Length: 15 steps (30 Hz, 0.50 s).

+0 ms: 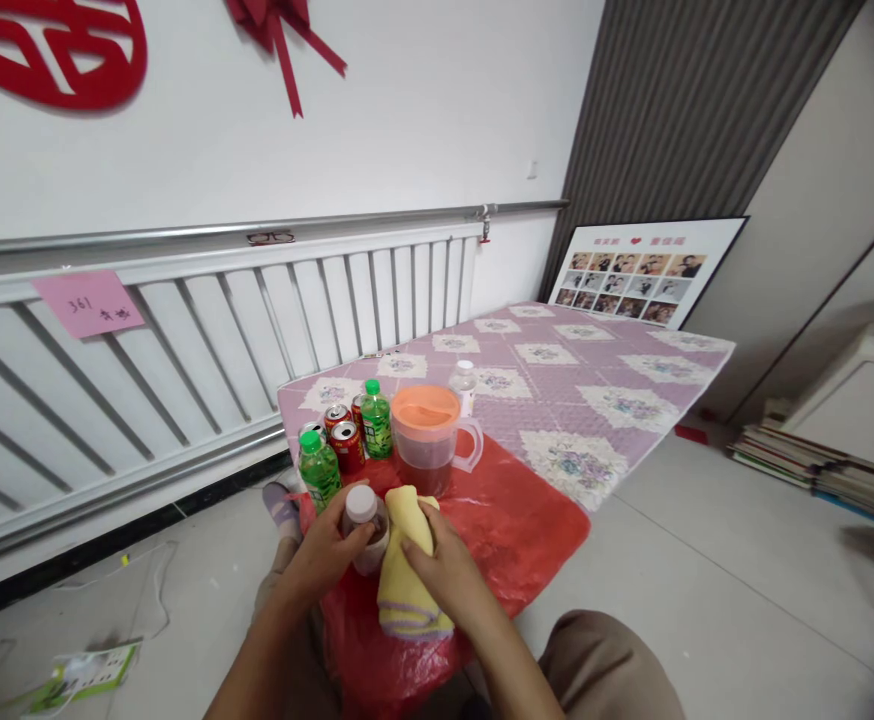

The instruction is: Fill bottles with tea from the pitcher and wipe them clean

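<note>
My left hand (pixel 338 535) is wrapped round a clear bottle (pixel 372 550) with a white cap, which stands nearly upright at the table's near end. Close beside it, my right hand (pixel 441 560) grips a folded yellow towel (pixel 405 590) with a pale purple edge. The towel appears to touch the bottle's side or lie very near it. Just beyond both hands stands a clear pitcher (pixel 423 465) with an orange lid and dark liquid inside. A green bottle (pixel 320 472) is left of the pitcher, near my left hand. Red plastic sheeting (pixel 512 530) lies beneath these things.
Several red cans (pixel 347 447) and a second green bottle (pixel 377 420) stand left of the pitcher. Another clear bottle (pixel 464 385) is behind it. A patterned tablecloth (pixel 579 400) covers the table. A white radiator (pixel 234 340) runs along the wall, and a framed photo board (pixel 643 270) leans at the back.
</note>
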Tool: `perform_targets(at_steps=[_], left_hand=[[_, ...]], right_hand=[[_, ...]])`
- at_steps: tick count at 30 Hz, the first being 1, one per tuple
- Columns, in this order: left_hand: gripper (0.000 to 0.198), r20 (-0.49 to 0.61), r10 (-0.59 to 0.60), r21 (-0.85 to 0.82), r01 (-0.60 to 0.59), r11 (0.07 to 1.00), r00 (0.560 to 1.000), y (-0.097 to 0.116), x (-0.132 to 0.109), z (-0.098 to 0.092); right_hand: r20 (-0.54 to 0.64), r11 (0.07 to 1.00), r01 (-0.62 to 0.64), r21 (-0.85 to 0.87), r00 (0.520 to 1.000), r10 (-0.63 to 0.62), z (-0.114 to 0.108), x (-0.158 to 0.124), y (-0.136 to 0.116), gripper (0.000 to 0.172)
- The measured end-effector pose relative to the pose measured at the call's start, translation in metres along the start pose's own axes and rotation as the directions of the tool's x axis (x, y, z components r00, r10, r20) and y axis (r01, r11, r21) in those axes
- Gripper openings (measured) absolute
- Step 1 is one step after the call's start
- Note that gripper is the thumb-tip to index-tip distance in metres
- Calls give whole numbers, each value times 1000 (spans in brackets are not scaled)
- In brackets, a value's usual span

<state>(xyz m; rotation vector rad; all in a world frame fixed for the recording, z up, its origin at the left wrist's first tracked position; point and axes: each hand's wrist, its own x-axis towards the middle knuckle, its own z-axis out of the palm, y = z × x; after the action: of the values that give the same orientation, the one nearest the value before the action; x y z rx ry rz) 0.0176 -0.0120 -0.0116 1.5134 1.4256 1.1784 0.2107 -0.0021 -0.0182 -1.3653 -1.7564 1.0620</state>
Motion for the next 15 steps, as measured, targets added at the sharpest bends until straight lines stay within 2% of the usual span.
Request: perform_targets(at_steps=[3,7,11,15], left_hand=[[47,-27,-6,10,6,1000,1000,-2,-1,0],[43,-197,55,167,-22,986,979,0,-3,7],[38,-259,69,277,5,961,963,4,-2,12],[40,-250,54,228,5,974,967,10,2,16]], right_hand=[[-47,998,39,38,998,-38,-4,-1,-13,60],[-104,996,50,74,994,-42,-5,0,-20,62],[-80,999,27,23,996,-25,2,3,-8,60],[-25,998,-10,-58,1000,9,14,3,10,58]])
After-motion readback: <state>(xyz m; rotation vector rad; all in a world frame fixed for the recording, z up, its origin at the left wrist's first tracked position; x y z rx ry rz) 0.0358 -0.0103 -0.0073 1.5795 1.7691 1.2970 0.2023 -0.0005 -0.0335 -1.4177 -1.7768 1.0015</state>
